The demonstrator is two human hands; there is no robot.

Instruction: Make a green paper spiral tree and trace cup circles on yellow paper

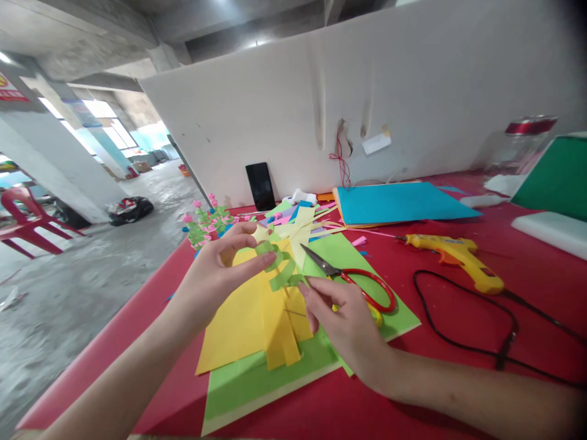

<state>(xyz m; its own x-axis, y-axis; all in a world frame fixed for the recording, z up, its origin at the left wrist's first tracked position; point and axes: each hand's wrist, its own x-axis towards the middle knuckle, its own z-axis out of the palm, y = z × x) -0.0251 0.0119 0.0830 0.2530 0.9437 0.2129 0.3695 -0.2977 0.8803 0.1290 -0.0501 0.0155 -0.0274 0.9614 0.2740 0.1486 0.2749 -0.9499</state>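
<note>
A green paper strip (pixel 279 282), cut and curling, hangs between my two hands. My left hand (pixel 219 260) pinches its upper end between thumb and finger. Lower down on the right, my right hand (pixel 345 324) is closed, thumb against fingers, on the strip's other end. Below them, yellow paper sheets and strips (pixel 236 321) lie over green paper sheets (pixel 257 382). Scissors with red handles (pixel 392 299) rest just behind my right hand, blades pointing left. A yellow handle loop (pixel 376 316) shows partly beneath them.
A yellow glue gun (pixel 458 253) with a black cord lies on the red tabletop (pixel 398 397) at right. Farther back are blue sheets (pixel 403 203), a phone (pixel 260 186) against the white panel (pixel 275 110), paper scraps and small paper flowers (pixel 208 223). A clear jar (pixel 520 143) stands back right.
</note>
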